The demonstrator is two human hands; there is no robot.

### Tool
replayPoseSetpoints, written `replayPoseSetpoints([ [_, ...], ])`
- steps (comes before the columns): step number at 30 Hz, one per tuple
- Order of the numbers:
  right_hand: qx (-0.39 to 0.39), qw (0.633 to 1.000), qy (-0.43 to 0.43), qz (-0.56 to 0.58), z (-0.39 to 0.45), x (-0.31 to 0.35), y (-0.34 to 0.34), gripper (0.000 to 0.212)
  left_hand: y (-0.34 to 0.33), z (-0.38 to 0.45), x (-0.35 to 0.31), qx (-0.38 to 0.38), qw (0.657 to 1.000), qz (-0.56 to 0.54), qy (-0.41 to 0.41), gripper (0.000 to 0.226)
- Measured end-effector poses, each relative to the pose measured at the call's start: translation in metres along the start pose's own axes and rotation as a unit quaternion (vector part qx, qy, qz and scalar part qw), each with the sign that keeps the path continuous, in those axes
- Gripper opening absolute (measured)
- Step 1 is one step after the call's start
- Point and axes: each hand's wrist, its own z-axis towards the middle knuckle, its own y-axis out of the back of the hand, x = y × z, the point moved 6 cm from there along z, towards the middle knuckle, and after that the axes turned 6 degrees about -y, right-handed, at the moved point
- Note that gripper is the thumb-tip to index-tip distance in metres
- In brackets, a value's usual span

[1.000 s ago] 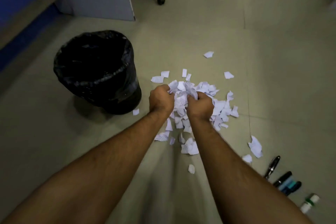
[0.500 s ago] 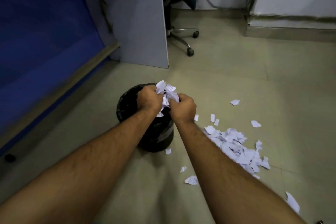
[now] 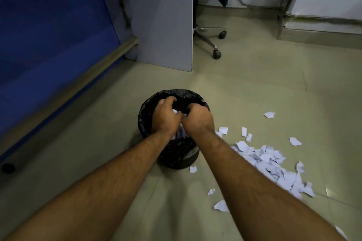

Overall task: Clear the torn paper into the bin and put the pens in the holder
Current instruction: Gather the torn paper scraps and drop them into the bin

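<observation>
Head camera view, looking down at a beige tiled floor (image 3: 254, 88). Two bare forearms reach forward from the bottom edge and meet over a round bin (image 3: 177, 154) lined with a black bag, which stands at the centre of the view. The left hand (image 3: 165, 116) and the right hand (image 3: 197, 118) sit side by side above the bin's open mouth, fingers curled inward around a bunch of white paper scraps (image 3: 179, 133) pressed between them; bits of white show between the palms and below the wrists. A large pile of torn paper (image 3: 274, 164) lies on the floor at four o'clock from the bin, with loose pieces scattered around it, one just beside the bin's base. At twelve o'clock stands a grey desk panel (image 3: 162, 21), with an office chair's wheeled base (image 3: 213, 45) at one o'clock. A blue wall (image 3: 49, 35) fills the ten o'clock side.
</observation>
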Motion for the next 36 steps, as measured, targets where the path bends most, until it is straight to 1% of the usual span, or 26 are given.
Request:
replayPoseSetpoints([
  [2, -0.018, 1.0, -0.007, 0.019, 0.003, -0.003, 0.008, 0.021, -0.002, 0.002, -0.006, -0.009, 1.0, 0.003, -0.027, 0.033],
  [4, -0.054, 0.996, -0.032, 0.07, 0.006, -0.011, 0.021, 0.027, -0.004, 0.007, -0.015, -0.018, 0.998, -0.007, -0.052, 0.024],
  [6, -0.096, 0.987, -0.055, 0.117, 0.008, -0.02, 0.036, 0.028, -0.005, 0.007, -0.032, -0.023, 0.997, -0.029, -0.069, 0.014],
  [8, -0.134, 0.977, -0.081, 0.146, 0.012, -0.031, 0.051, 0.027, -0.01, 0.007, -0.052, -0.019, 0.994, -0.058, -0.088, 0.009],
  [10, -0.171, 0.966, -0.103, 0.162, 0.014, -0.048, 0.066, 0.028, -0.023, 0.004, -0.074, 0.015, 0.99, -0.058, -0.13, 0.015],
  [13, -0.213, 0.954, -0.13, 0.167, 0.009, -0.091, 0.084, 0.028, -0.06, -0.008, -0.11, 0.112, 0.965, 0.008, -0.236, 0.027],
  [15, -0.231, 0.948, -0.149, 0.159, -0.003, -0.128, 0.092, 0.028, -0.09, -0.017, -0.124, 0.162, 0.955, 0.02, -0.246, 0.028],
  [16, -0.233, 0.948, -0.157, 0.153, -0.008, -0.146, 0.095, 0.027, -0.107, -0.022, -0.129, 0.186, 0.956, 0.009, -0.227, 0.027],
  [19, -0.212, 0.947, -0.197, 0.138, -0.022, -0.203, 0.098, 0.027, -0.16, -0.041, -0.136, 0.26, 0.954, -0.084, -0.121, 0.021],
  [20, -0.203, 0.947, -0.212, 0.133, -0.028, -0.225, 0.097, 0.027, -0.179, -0.05, -0.141, 0.282, 0.948, -0.1, -0.104, 0.019],
  [22, -0.189, 0.946, -0.237, 0.119, -0.042, -0.259, 0.093, 0.026, -0.209, -0.064, -0.15, 0.316, 0.938, -0.089, -0.109, 0.018],
  [24, -0.175, 0.942, -0.264, 0.108, -0.06, -0.297, 0.089, 0.025, -0.236, -0.083, -0.156, 0.345, 0.931, -0.056, -0.111, 0.021],
  [26, -0.155, 0.943, -0.277, 0.105, -0.074, -0.327, 0.081, 0.026, -0.261, -0.101, -0.15, 0.367, 0.925, -0.045, -0.084, 0.023],
  [30, -0.109, 0.948, -0.285, 0.09, -0.09, -0.374, 0.06, 0.033, -0.302, -0.144, -0.126, 0.37, 0.927, -0.049, -0.044, 0.028],
  [32, -0.091, 0.956, -0.273, 0.059, -0.09, -0.387, 0.047, 0.037, -0.314, -0.159, -0.112, 0.376, 0.925, -0.02, -0.055, 0.039],
  [34, -0.078, 0.968, -0.237, 0.013, -0.089, -0.396, 0.033, 0.045, -0.329, -0.169, -0.107, 0.386, 0.911, 0.055, -0.133, 0.055],
  [36, -0.059, 0.979, -0.192, -0.032, -0.081, -0.4, 0.019, 0.057, -0.339, -0.174, -0.103, 0.375, 0.891, 0.144, -0.213, 0.07],
])
